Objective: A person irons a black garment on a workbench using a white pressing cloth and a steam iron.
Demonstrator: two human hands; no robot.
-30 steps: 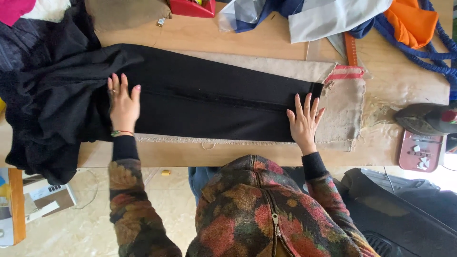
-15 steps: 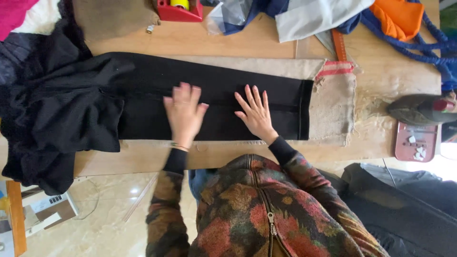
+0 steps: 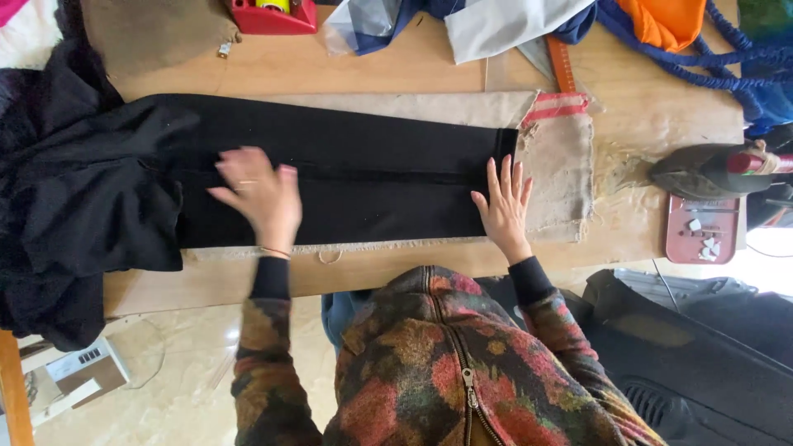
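Note:
A long strip of black cloth (image 3: 363, 165) lies flat across a beige pad (image 3: 562, 165) on the wooden table (image 3: 372, 74). My left hand (image 3: 256, 194) rests palm down on the cloth left of its middle, fingers spread and blurred. My right hand (image 3: 502, 206) presses flat on the cloth's right end, fingers apart, beside the hem. The rest of the black garment (image 3: 74, 206) is bunched in a heap at the table's left end and hangs over the edge. Neither hand grips anything.
A dark iron (image 3: 710, 169) sits on a red stand (image 3: 702, 231) at the right. A red box (image 3: 273, 15) stands at the back. White, blue and orange fabrics (image 3: 529, 21) and a blue cord (image 3: 702, 58) pile up at the back right. Dark cloth (image 3: 702, 355) lies lower right.
Both hands came together at the cloth's middle, then slid apart again: the left hand moved left, the right hand moved right to the hem end.

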